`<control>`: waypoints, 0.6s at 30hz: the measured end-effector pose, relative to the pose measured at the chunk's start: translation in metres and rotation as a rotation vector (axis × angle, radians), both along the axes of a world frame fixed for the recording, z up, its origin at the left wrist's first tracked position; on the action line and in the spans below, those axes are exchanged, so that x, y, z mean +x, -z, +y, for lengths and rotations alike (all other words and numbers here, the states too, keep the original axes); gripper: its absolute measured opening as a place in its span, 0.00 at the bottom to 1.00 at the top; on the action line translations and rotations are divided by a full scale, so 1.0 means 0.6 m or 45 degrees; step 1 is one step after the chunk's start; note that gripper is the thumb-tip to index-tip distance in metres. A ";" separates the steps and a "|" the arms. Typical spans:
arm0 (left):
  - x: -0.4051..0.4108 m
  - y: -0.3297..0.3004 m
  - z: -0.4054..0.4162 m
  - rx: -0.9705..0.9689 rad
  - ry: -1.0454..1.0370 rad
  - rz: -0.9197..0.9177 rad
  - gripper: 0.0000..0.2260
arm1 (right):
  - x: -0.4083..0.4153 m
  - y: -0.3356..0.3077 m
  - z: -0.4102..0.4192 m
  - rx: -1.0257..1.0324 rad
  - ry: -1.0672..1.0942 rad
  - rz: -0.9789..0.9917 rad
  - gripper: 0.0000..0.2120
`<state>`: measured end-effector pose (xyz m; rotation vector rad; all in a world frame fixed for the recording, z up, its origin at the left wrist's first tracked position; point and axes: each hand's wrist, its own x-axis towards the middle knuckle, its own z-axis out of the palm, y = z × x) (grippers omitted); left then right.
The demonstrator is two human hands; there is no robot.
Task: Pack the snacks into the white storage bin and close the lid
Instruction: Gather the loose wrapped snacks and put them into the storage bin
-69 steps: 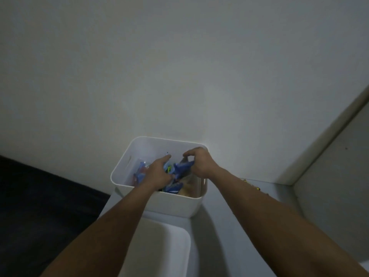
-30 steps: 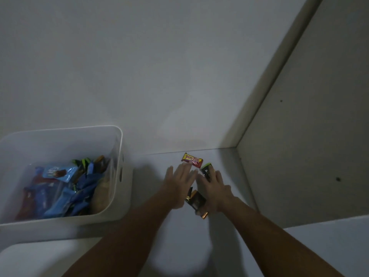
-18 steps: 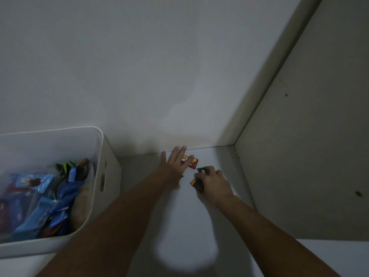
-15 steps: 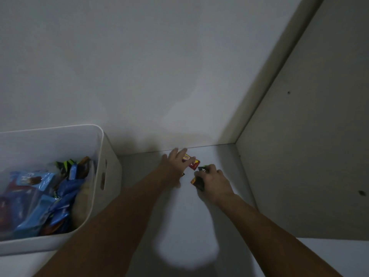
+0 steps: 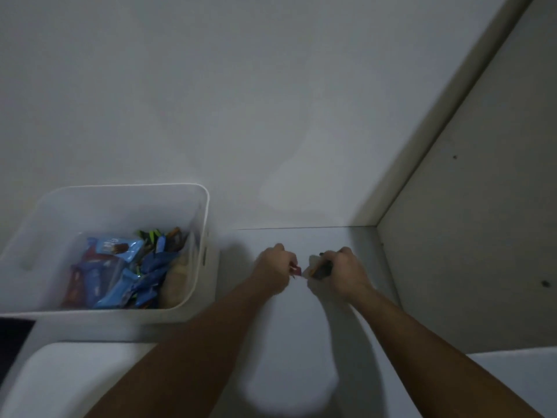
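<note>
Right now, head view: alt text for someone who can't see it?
Two bare hands gather small wrapped snacks off a white shelf: the left hand closed on a red-wrapped one, the right hand on dark-wrapped ones. To their left, the open white storage bin holds mostly blue snack packets; its white lid lies nearer the camera.

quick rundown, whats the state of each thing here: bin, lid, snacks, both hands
white storage bin: open, part filled with snack packs
lid: off, lying in front of bin
left hand: closed on a red snack
right hand: closed on dark snacks
</note>
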<state>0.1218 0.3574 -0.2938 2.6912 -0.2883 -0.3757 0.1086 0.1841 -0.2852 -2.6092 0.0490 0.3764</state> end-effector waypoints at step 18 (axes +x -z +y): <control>-0.123 -0.281 0.331 -0.283 -0.695 -0.264 0.13 | -0.028 -0.290 0.345 0.366 -0.331 -0.372 0.14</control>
